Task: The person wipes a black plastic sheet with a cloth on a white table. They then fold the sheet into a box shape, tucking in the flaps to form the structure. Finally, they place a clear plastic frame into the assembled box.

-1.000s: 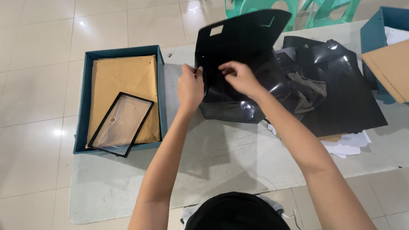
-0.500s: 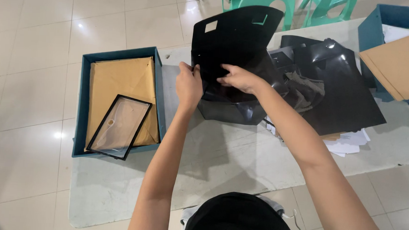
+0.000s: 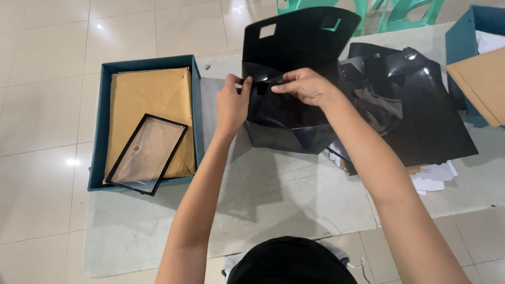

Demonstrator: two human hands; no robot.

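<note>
Both hands pinch a glossy black folded sheet [image 3: 291, 98]: the left hand [image 3: 232, 104] grips its left edge, the right hand [image 3: 306, 84] nips a flap near the middle. The sheet stands half-folded on the grey counter [image 3: 272, 199], its upper panel rising with two cut-out slots. At three o'clock lies a heap of black sheets [image 3: 430, 110]. At nine o'clock a teal box [image 3: 101, 118] holds brown paper [image 3: 146, 106] and a black-framed clear window [image 3: 147, 153].

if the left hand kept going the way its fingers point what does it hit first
The left hand points away from the person, already touching the black folded sheet; beyond that, probably its upright flap, though depth is unclear.
</note>
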